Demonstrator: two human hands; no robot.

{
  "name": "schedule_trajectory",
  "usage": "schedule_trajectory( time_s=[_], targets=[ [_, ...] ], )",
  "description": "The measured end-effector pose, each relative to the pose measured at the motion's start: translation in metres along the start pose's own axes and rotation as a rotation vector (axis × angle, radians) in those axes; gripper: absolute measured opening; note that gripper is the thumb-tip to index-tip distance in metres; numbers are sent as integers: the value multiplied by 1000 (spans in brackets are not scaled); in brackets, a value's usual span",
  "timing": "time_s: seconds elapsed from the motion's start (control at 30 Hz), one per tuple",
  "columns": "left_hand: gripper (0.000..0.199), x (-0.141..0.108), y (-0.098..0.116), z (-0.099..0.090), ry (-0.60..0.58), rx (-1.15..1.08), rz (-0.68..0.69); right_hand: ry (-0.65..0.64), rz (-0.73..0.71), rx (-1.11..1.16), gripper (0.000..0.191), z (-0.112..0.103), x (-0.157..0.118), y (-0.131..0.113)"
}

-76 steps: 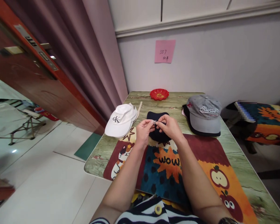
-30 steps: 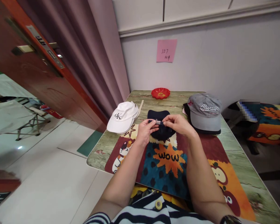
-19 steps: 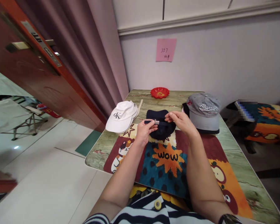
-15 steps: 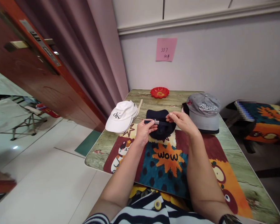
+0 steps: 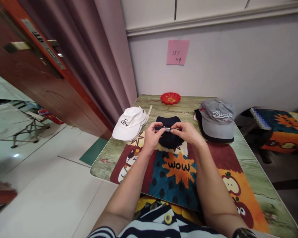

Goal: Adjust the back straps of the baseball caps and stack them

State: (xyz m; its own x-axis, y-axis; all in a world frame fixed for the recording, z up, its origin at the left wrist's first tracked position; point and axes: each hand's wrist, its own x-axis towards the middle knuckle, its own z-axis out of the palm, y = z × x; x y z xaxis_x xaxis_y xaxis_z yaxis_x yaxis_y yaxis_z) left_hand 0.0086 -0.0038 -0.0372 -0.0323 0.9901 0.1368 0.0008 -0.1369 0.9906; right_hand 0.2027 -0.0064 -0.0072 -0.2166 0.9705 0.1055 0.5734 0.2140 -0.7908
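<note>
A dark navy cap (image 5: 171, 141) lies on the mat in front of me, its strap with a metal buckle (image 5: 167, 129) raised toward me. My left hand (image 5: 154, 135) pinches the strap just left of the buckle. From the right, my right hand (image 5: 185, 131) pinches the same strap close to the buckle. To the left sit stacked white caps (image 5: 129, 124), the top one marked CK. On the right a grey cap (image 5: 218, 117) reading "Always" rests on a darker cap.
A red scalloped dish (image 5: 170, 98) stands at the back of the wood-patterned table (image 5: 103, 162). The colourful mat (image 5: 173, 185) covers its front. Behind is a wall with a pink note (image 5: 177, 53); a door (image 5: 64, 92) and curtain are at the left.
My right hand has moved left and down from beside the cap's strap and now pinches it near the buckle. My left hand has stayed on the strap.
</note>
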Motion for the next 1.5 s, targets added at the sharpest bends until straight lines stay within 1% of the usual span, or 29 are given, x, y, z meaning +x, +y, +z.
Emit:
schedule_trajectory(
  time_s=[0.07, 0.13, 0.2, 0.27, 0.33, 0.4, 0.5, 0.67, 0.77, 0.83, 0.97, 1.23, 1.3, 1.4, 1.47, 1.5],
  targets=[
    [38, 7, 6, -6, -101, 157, 89, -2, 1, 18, 25, 0, -1, -1],
    [41, 18, 15, -13, -265, 281, 124, -5, -3, 33, 25, 0, -1, -1],
    [45, 28, 25, -20, -460, 340, 89, -9, -8, 37, 25, -1, -2, -2],
    [46, 38, 33, -25, -627, 339, 18, -13, -13, 29, 24, -1, -2, -2],
    [45, 44, 37, -26, -712, 307, -44, -12, -16, 15, 24, -2, -2, -2],
    [41, 48, 39, -25, -722, 272, -80, -8, -20, 5, 23, -3, -2, -2],
    [35, 49, 38, -22, -713, 242, -92, -1, -32, 4, 24, -3, -2, 0],
    [34, 50, 39, -21, -736, 277, -100, -1, -35, -8, 26, -4, -3, -2],
    [31, 51, 42, -21, -732, 309, -74, -26, -52, -37, 34, -3, -3, -7],
    [30, 51, 43, -20, -742, 316, -53, -16, -50, -53, 36, -1, -3, -10],
    [28, 52, 45, -19, -764, 330, -44, 12, -45, -71, 32, 2, -2, -11],
    [26, 49, 46, -17, -725, 298, -55, 35, -54, -97, 28, 4, -2, -15],
    [28, 50, 47, -20, -716, 312, -52, 13, -69, -56, 30, 0, -2, -11],
    [29, 54, 48, -30, -710, 332, -49, -25, -98, 16, 35, -9, -4, 2],
    [28, 58, 47, -38, -715, 366, -29, -46, -82, -2, 39, -17, -6, 13],
    [27, 60, 46, -42, -722, 393, -11, -58, -61, -25, 38, -20, -7, 18]
  ],
)
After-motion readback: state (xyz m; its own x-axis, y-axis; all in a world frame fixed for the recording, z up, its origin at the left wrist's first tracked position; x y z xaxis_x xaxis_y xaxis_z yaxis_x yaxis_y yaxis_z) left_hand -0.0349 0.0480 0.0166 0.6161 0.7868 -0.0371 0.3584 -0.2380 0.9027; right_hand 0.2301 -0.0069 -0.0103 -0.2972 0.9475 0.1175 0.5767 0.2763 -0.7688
